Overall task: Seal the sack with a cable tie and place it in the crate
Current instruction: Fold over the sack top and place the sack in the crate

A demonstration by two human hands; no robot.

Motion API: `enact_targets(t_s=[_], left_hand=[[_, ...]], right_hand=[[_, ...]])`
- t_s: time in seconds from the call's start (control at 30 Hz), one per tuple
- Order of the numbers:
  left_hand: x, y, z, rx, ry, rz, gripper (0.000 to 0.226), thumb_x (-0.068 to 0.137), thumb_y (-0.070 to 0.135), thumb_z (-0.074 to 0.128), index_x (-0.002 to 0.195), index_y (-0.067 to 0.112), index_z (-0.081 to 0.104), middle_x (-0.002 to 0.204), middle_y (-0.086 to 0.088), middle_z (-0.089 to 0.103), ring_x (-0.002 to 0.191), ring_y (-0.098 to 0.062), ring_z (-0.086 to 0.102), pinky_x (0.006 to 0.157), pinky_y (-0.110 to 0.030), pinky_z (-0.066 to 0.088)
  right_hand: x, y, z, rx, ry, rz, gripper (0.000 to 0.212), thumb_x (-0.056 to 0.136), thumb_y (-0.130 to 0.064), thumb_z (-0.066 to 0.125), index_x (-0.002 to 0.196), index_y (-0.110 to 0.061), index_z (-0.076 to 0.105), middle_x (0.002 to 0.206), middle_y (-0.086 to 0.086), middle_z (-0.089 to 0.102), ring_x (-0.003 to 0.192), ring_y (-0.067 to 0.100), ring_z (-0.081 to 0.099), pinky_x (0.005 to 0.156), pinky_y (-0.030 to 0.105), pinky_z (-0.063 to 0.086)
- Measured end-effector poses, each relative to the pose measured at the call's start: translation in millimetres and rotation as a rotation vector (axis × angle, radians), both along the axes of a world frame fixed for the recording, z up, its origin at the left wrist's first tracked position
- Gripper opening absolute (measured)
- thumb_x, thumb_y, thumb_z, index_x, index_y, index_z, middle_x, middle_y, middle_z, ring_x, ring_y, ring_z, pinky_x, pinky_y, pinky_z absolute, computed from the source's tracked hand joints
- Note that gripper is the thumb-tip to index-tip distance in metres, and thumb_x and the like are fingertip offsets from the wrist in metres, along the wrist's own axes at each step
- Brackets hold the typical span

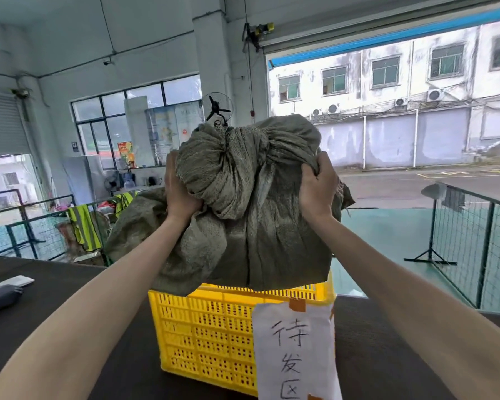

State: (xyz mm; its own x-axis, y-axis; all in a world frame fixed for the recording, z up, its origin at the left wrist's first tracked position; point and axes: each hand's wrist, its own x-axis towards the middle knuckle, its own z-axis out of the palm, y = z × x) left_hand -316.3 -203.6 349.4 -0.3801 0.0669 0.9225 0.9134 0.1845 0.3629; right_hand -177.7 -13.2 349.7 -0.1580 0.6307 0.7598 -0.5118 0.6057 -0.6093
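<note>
A grey-green woven sack (251, 226) hangs in the air above a yellow slatted plastic crate (205, 333) on the dark table. The sack's neck is bunched and cinched near the top; a thin dark tie seems to stick up there, but it is too small to be sure. My left hand (178, 192) grips the sack's left side. My right hand (318, 183) clutches a fold of fabric on its right side. The sack's lower edge hides the crate's back rim. A white paper label (295, 350) with handwritten characters is taped to the crate's front.
A dark table (55, 307) carries the crate, plus a grey pouch and white paper (3, 290) at the far left. Green mesh fencing (474, 249) stands on the right, more fencing with hi-vis vests (84, 226) on the left. Beyond is an open doorway.
</note>
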Motion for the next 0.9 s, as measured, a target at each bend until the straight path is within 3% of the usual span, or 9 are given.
enact_targets(t_s=[0.07, 0.17, 0.27, 0.33, 0.53, 0.67, 0.77, 0.9], left_hand=[[-19.3, 0.5, -5.3, -0.023, 0.019, 0.031, 0.074, 0.072, 0.01, 0.074, 0.128, -0.019, 0.036, 0.133, -0.04, 0.039, 0.128, -0.025, 0.032, 0.099, 0.006, 0.005], [-50.5, 2.0, -11.7, -0.058, -0.051, 0.074, 0.075, 0.073, 0.008, 0.078, 0.133, -0.013, 0.038, 0.14, -0.032, 0.038, 0.135, -0.034, 0.031, 0.107, -0.005, 0.006], [-70.7, 4.7, -17.3, -0.131, -0.07, 0.124, 0.077, 0.076, 0.014, 0.077, 0.137, -0.008, 0.036, 0.145, -0.026, 0.037, 0.139, -0.039, 0.028, 0.11, -0.009, 0.001], [-75.6, 7.1, -19.7, -0.145, -0.084, 0.127, 0.081, 0.075, 0.012, 0.078, 0.139, -0.008, 0.032, 0.147, -0.025, 0.034, 0.141, -0.037, 0.026, 0.109, -0.016, 0.007], [-87.6, 11.1, -36.0, -0.28, -0.178, 0.158, 0.084, 0.078, 0.007, 0.074, 0.144, -0.002, 0.022, 0.152, -0.019, 0.026, 0.144, -0.031, 0.02, 0.114, -0.036, 0.017], [-101.6, 16.7, -51.0, -0.372, -0.193, 0.207, 0.074, 0.079, 0.003, 0.07, 0.143, 0.005, 0.031, 0.145, -0.015, 0.039, 0.135, -0.03, 0.035, 0.104, -0.04, 0.033], [-111.3, 24.9, -65.5, -0.43, -0.205, 0.189, 0.066, 0.08, 0.005, 0.068, 0.139, 0.011, 0.038, 0.136, -0.014, 0.047, 0.124, -0.033, 0.046, 0.092, -0.047, 0.046], [-118.9, 39.2, -88.7, -0.53, -0.258, 0.202, 0.066, 0.081, 0.003, 0.062, 0.14, 0.016, 0.036, 0.128, -0.014, 0.052, 0.115, -0.035, 0.053, 0.084, -0.051, 0.05]], right_hand=[[-16.0, -2.8, -3.8, -0.019, -0.028, -0.018, 0.036, 0.087, 0.002, 0.048, 0.064, -0.021, 0.034, 0.059, -0.009, 0.034, 0.049, -0.001, 0.036, 0.048, 0.015, 0.028], [-38.7, -3.3, -12.2, -0.043, -0.086, -0.055, 0.045, 0.088, 0.001, 0.047, 0.062, -0.029, 0.026, 0.059, -0.01, 0.031, 0.051, 0.007, 0.03, 0.048, 0.016, 0.027], [-56.1, 1.4, -23.0, -0.071, -0.14, -0.065, 0.035, 0.089, -0.002, 0.046, 0.064, -0.022, 0.033, 0.06, -0.008, 0.034, 0.055, 0.007, 0.028, 0.05, 0.019, 0.024], [-65.6, 3.6, -31.7, -0.106, -0.168, -0.069, 0.027, 0.089, -0.003, 0.046, 0.067, -0.015, 0.035, 0.061, -0.006, 0.035, 0.055, 0.009, 0.028, 0.052, 0.025, 0.023], [-86.1, 5.5, -57.1, -0.187, -0.257, -0.081, 0.033, 0.089, -0.005, 0.046, 0.064, -0.019, 0.029, 0.061, -0.001, 0.031, 0.055, 0.014, 0.024, 0.053, 0.034, 0.019], [-92.5, 9.1, -79.4, -0.234, -0.338, -0.093, 0.029, 0.089, -0.006, 0.044, 0.065, -0.015, 0.03, 0.062, 0.001, 0.032, 0.056, 0.017, 0.025, 0.052, 0.035, 0.02], [-96.2, 14.3, -97.0, -0.253, -0.418, -0.124, 0.015, 0.089, -0.009, 0.045, 0.074, -0.007, 0.043, 0.069, 0.006, 0.045, 0.063, 0.021, 0.036, 0.052, 0.033, 0.025], [-99.6, 30.0, -123.4, -0.261, -0.551, -0.139, 0.012, 0.089, -0.01, 0.047, 0.085, -0.002, 0.055, 0.081, 0.012, 0.055, 0.074, 0.027, 0.046, 0.058, 0.035, 0.029]])
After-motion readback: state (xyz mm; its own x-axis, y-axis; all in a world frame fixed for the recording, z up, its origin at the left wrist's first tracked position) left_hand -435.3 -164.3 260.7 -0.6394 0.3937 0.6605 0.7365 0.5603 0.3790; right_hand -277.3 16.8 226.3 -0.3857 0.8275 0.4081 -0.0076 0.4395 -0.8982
